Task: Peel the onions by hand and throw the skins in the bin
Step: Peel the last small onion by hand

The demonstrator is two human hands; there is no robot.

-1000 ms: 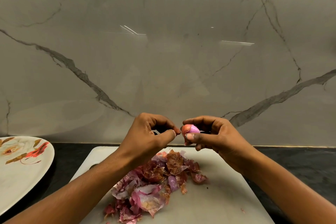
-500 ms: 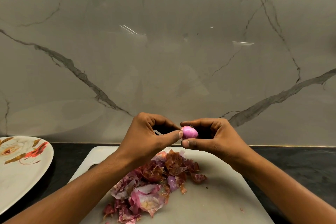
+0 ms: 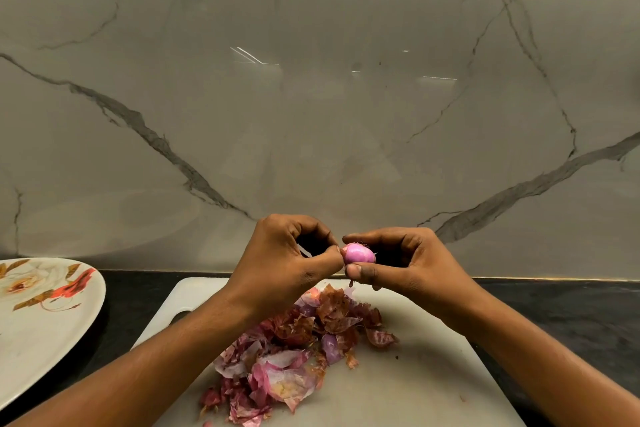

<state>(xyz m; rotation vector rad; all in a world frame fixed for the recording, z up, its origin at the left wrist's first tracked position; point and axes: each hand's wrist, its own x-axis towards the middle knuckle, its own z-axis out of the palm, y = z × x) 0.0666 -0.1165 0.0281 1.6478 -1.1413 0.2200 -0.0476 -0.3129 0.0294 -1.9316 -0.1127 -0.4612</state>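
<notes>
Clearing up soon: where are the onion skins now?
Head view: onion skins lie bottom centre on the cutting board, beneath the left hand and right hand.

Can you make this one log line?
right hand holds small pink onion | left hand pinches its end | papery purple skins on white cutting board

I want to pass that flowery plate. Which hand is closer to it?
Left. The left hand is to the right of the plate, pinching at the onion. The right hand holds the onion even farther right.
</notes>
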